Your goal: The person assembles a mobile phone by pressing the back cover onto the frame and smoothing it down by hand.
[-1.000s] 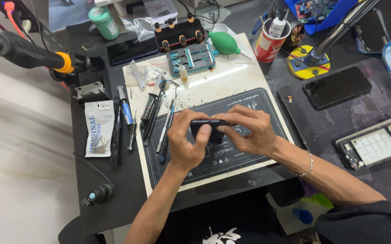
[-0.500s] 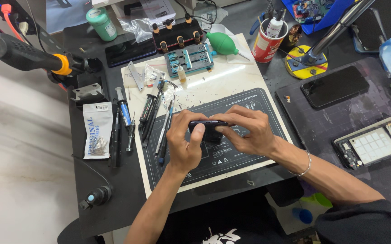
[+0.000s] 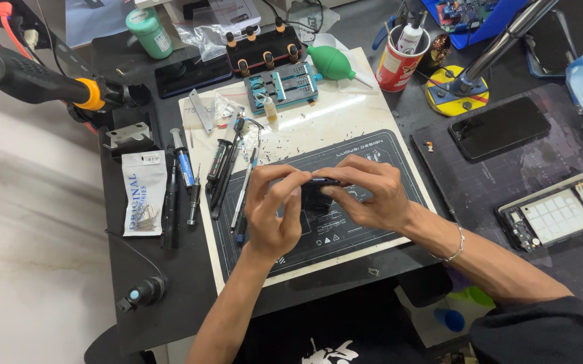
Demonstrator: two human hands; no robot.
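Both my hands meet over a black work mat (image 3: 372, 152) at the middle of the bench. My left hand (image 3: 272, 212) and my right hand (image 3: 371, 194) together pinch a small black device part (image 3: 316, 193), held just above the mat. Fingers hide most of it, so its exact shape is unclear. A silver bracelet (image 3: 454, 246) sits on my right wrist. A row of screwdrivers and tweezers (image 3: 227, 168) lies just left of my left hand.
A hot-air handle (image 3: 32, 79) juts in at the far left. A red cup of tools (image 3: 401, 59), a green blower bulb (image 3: 332, 62) and a teal jig (image 3: 282, 86) stand at the back. A dark phone (image 3: 499, 128) and an opened phone frame (image 3: 557, 212) lie right.
My hands have stayed over the mat with the part; the fingers shifted slightly around it. The camera view has drifted a little.
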